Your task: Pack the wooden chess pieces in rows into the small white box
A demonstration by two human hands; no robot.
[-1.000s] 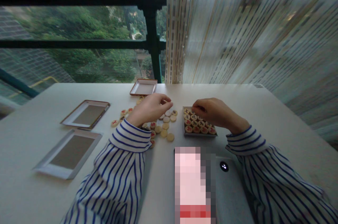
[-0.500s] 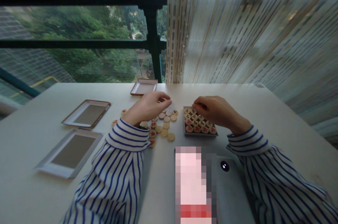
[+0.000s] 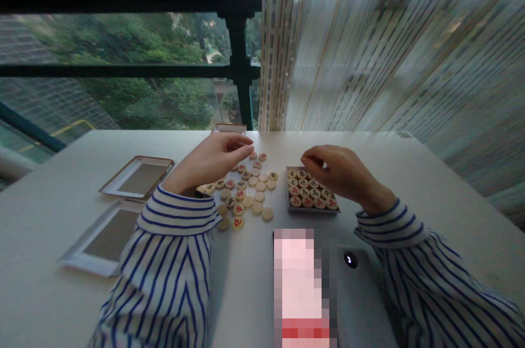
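Several round wooden chess discs (image 3: 246,195) lie loose on the white table (image 3: 430,184). My left hand (image 3: 213,161) hovers above their far side with fingers drawn together in a pinch; what it holds is hidden. To the right stands a small square box (image 3: 311,210) filled with rows of discs. My right hand (image 3: 340,170) rests over the box's far edge, fingers curled down onto the discs there.
A brown-rimmed tray (image 3: 137,177) and a white-rimmed tray (image 3: 102,236) lie at the left. Another small tray (image 3: 228,128) sits at the far edge by the window railing. A grey device with a round button (image 3: 350,260) lies near me.
My left hand has lifted and drawn back to the left, which uncovers more loose discs. My right hand has stayed over the box.
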